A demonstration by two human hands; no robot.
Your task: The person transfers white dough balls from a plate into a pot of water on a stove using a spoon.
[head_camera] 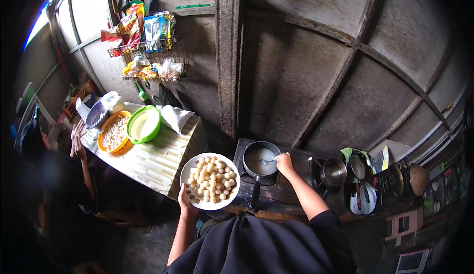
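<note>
My left hand (187,203) grips the lower left rim of a white plate (187,174) with a patterned border. Pale round balls (212,179) are heaped on it. The plate is held left of the stove, near the table's corner. In my right hand (285,163) is the handle of a metal spoon (267,161), its bowl dipping into cloudy whitish liquid (259,155). That liquid sits in a dark saucepan (247,168) on the left burner of a gas stove (289,188). The pan's black handle (255,194) points toward me.
On the table (163,163) stand an orange basin (102,140) of small pale balls, a green bowl (157,127) of pale contents and plastic bags (176,117). Another person's hands (78,140) are at its left end. Pots (333,172) crowd the stove's right side.
</note>
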